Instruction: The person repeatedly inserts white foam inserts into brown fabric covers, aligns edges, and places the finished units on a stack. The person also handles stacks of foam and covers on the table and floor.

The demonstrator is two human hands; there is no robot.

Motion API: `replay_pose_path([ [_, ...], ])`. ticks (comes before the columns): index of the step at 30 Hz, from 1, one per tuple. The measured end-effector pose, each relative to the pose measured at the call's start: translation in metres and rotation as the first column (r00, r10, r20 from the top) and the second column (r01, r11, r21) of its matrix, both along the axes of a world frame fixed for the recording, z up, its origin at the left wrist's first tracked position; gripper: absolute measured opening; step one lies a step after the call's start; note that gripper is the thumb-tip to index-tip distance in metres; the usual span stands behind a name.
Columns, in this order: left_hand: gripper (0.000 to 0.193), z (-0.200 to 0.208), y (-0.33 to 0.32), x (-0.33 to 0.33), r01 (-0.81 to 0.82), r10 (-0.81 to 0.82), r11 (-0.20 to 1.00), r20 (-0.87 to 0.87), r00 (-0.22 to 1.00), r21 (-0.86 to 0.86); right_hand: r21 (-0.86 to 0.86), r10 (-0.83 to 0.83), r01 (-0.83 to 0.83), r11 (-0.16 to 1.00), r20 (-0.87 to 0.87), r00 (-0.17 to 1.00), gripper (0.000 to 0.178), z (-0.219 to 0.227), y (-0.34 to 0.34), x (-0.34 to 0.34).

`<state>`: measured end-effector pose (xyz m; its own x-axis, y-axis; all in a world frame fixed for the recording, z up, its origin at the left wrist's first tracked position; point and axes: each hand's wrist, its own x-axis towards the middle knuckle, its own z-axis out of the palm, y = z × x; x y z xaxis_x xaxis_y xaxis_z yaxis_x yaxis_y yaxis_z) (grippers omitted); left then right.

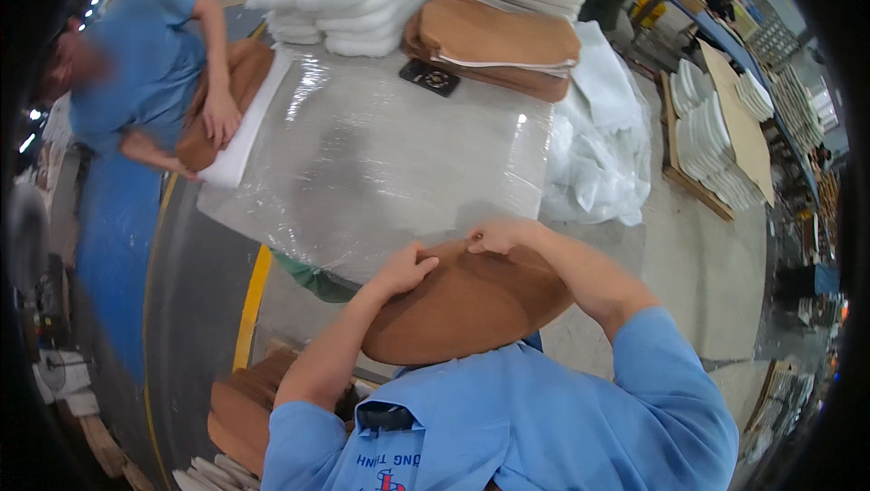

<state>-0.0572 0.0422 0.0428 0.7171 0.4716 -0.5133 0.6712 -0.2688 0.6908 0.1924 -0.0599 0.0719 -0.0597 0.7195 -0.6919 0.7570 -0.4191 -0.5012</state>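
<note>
Held against the chest, a brown cover (467, 305) is pinched at its upper edge by left hand (403, 269) and right hand (498, 237), beside the plastic-wrapped table (381, 155).

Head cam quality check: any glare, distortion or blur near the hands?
Head view: glare streaks on the plastic-wrapped table; fisheye bends edges, black vignette at the rim; left hand and right hand on the brown cushion cover look sharp; co-worker slightly soft.

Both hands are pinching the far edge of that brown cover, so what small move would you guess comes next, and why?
Probably tug the brown cover toward the body. The left hand and right hand both grip its far edge at the plastic-wrapped table, and it looks unevenly seated there.
</note>
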Motion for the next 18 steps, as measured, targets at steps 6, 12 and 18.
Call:
replay_pose_path([
  [6, 0.045, -0.009, 0.007, 0.040, 0.228, -0.215, 0.971, -0.154, 0.964, 0.073, -0.041, -0.125, 0.126, 0.991, 0.023, 0.992, 0.031, -0.014, -0.002, 0.001],
  [12, 0.050, -0.031, -0.005, 0.043, 0.053, -0.012, 0.877, -0.089, 0.996, 0.477, 0.318, -0.321, 0.295, 0.901, 0.032, 0.947, 0.032, -0.057, -0.014, -0.006],
  [18, 0.045, -0.047, -0.009, 0.048, 0.103, 0.016, 0.863, -0.230, 0.973, 0.495, 0.278, -0.355, 0.352, 0.894, -0.042, 0.934, 0.031, -0.071, -0.007, -0.005],
])
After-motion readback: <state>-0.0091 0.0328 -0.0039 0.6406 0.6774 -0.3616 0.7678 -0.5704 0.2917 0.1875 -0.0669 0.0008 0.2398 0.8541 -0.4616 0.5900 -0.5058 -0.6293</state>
